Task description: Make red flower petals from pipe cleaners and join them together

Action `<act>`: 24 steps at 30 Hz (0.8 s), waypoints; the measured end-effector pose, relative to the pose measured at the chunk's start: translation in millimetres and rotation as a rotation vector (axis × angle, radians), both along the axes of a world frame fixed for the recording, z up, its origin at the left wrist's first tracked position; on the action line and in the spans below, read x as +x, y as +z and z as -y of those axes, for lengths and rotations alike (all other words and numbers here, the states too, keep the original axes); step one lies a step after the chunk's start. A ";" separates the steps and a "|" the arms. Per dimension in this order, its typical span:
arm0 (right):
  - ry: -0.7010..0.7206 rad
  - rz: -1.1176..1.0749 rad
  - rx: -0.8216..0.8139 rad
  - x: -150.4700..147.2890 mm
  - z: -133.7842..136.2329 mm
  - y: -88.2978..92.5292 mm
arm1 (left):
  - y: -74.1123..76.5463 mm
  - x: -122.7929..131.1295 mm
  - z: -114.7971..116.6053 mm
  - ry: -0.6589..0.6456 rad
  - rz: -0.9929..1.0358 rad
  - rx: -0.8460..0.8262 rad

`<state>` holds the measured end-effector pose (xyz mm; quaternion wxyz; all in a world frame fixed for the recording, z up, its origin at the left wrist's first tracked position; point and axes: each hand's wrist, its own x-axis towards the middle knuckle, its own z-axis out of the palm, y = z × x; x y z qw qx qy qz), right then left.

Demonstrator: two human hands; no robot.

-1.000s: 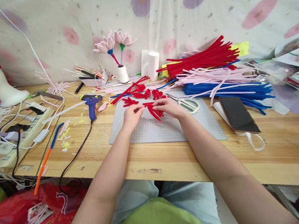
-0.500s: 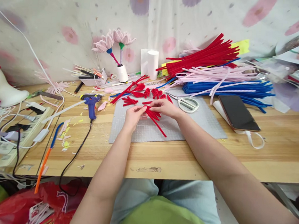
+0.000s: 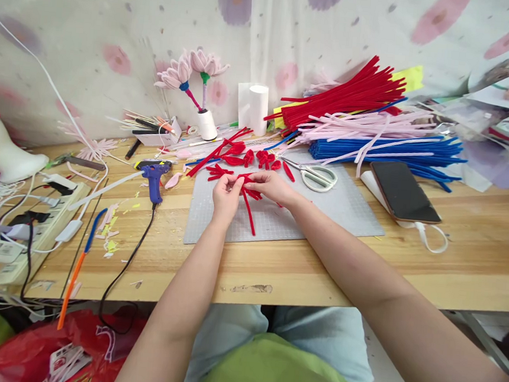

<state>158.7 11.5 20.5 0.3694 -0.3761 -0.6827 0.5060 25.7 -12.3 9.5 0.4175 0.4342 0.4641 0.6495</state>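
Note:
Over the grey cutting mat point(image 3: 273, 225), my left hand point(image 3: 227, 196) and my right hand point(image 3: 269, 186) meet with their fingertips together. Both are closed on red pipe cleaners point(image 3: 249, 213) gathered in a small bunch, with one longer stem pointing down toward me. Fingers hide the spot where the pieces join. Just beyond my hands lie bent red pipe cleaner pieces point(image 3: 233, 153), some shaped into loops. Scissors with pale handles point(image 3: 318, 177) rest on the mat to the right.
Bundles of red point(image 3: 343, 97), pink and blue pipe cleaners point(image 3: 387, 149) lie at the back right, near a phone point(image 3: 405, 191). A blue glue gun point(image 3: 154, 181) and a power strip point(image 3: 39, 237) are on the left. Pink pipe cleaner flowers point(image 3: 191, 69) stand behind.
The red bunch has turned between my fingers; its long stem now points more straight down instead of to the right. My right hand has shifted slightly left.

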 end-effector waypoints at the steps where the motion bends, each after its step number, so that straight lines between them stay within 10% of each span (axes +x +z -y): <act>1: -0.009 0.010 -0.015 1.5 -0.7 -0.4 | 1.5 -0.3 0.1 -0.039 0.024 -0.050; 10: 0.222 0.058 -0.138 11.3 2.9 9.4 | 3.7 -4.7 -1.0 -0.125 0.128 -0.119; 18: 0.051 0.100 -0.135 -8.3 10.2 6.3 | -0.3 -1.0 1.0 0.140 -0.158 0.026; 24: -0.041 0.032 -0.126 -7.8 5.2 1.3 | -1.8 4.9 -1.8 0.063 0.223 -0.181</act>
